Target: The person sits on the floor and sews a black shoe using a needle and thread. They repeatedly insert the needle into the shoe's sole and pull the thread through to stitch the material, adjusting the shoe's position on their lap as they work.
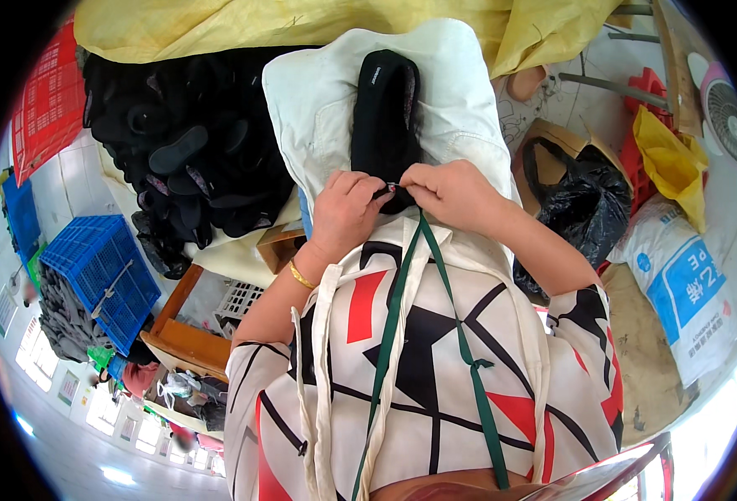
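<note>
A black cloth slip-on shoe (377,125) lies lengthwise on a white cloth (310,100) in front of me, its opening facing up. My left hand (343,210) and my right hand (452,194) meet over the shoe's near end. Thumb and fingers are pinched together on each hand. Between the fingertips is a small dark thing (392,187) with a shiny spot, too small to name. The hands hide part of the shoe's near end. A green cord (444,267) hangs down in front of my patterned clothing, just below the hands.
At the left is a big heap of black shoes (193,159). A blue crate (106,280) and a wooden stool (189,342) stand beyond it. To the right are a black plastic bag (581,200) in a cardboard box, a white-and-blue sack (686,292) and a fan (727,117).
</note>
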Tool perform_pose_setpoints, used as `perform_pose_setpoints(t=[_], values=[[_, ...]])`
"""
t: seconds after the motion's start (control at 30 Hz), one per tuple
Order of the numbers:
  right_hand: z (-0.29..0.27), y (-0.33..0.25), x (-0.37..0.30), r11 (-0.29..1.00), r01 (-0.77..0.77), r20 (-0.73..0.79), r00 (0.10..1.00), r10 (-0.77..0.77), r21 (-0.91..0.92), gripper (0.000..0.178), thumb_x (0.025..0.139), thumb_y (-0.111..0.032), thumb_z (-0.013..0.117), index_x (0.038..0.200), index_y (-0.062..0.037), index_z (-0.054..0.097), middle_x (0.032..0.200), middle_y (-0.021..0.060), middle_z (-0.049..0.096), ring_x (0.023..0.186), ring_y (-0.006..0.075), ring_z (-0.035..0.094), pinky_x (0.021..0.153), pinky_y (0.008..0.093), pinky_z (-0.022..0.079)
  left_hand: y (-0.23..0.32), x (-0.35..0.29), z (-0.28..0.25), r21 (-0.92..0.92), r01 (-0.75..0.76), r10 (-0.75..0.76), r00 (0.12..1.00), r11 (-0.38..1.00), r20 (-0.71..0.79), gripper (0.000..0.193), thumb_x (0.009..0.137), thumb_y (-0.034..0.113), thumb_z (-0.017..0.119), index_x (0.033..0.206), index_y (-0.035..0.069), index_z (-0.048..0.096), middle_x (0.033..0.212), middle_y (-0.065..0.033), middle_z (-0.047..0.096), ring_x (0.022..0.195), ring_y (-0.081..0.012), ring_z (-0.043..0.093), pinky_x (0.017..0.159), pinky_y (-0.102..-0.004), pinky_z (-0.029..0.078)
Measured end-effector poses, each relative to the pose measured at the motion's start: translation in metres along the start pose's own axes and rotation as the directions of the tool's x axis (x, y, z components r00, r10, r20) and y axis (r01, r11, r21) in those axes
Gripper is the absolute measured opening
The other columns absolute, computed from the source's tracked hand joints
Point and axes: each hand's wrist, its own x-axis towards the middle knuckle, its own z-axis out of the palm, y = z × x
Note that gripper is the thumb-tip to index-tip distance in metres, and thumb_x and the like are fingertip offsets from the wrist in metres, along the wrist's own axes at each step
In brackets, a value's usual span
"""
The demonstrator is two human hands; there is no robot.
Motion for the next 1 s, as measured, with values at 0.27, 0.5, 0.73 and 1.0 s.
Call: perform_pose_setpoints(t=[0.27,0.5,0.73,1.0], values=[[-0.003,-0.008,-0.004,0.999,0.005,0.014,1.000,-0.005,-0.047,0.015,0.089,-0.015,0.060,0.098,-0.0089,0.069,0.076,0.0160,0.068,0.071,0.0368,0.067,0.066,0.0463,0.053,-0.001,-0.001,0.002,0.013,-0.047,0.047,0.997,0.999,-0.059,0.028,0.070,0.002,0.081,0.093,0.008,0.066,0.088,-0.0074,0.065,0.078,-0.0286,0.062,0.064,-0.0369,0.051],[-0.007,-0.009,-0.003,0.998,0.023,0.029,0.999,-0.022,-0.052,0.016,0.089,-0.015,0.060,0.100,-0.0097,0.070,0.078,0.0156,0.069,0.073,0.0363,0.067,0.068,0.0463,0.054,-0.001,-0.002,0.002,0.018,-0.055,0.056,0.995,0.998,-0.078,0.030,0.068,0.000,0.082,0.092,0.008,0.068,0.086,-0.0070,0.066,0.076,-0.0273,0.062,0.063,-0.0359,0.050],[-0.003,-0.003,-0.004,1.000,0.005,0.034,0.999,-0.005,-0.008,0.018,0.089,-0.017,0.061,0.103,-0.0094,0.070,0.079,0.0160,0.070,0.076,0.0365,0.068,0.070,0.0457,0.054,-0.001,-0.002,0.003,0.026,-0.048,0.050,0.995,0.999,-0.085,0.031,0.066,-0.001,0.083,0.092,0.008,0.069,0.085,-0.0067,0.067,0.075,-0.0267,0.063,0.063,-0.0351,0.051],[0.004,-0.012,-0.002,0.970,0.012,0.105,0.994,0.014,-0.242,0.010,0.087,-0.011,0.058,0.096,-0.0063,0.060,0.069,0.0146,0.066,0.065,0.0367,0.066,0.058,0.0471,0.052,-0.001,-0.003,0.001,0.070,-0.050,0.055,0.996,0.996,-0.073,0.032,0.064,0.002,0.082,0.091,0.010,0.068,0.081,-0.0053,0.063,0.071,-0.0259,0.062,0.060,-0.0350,0.050]])
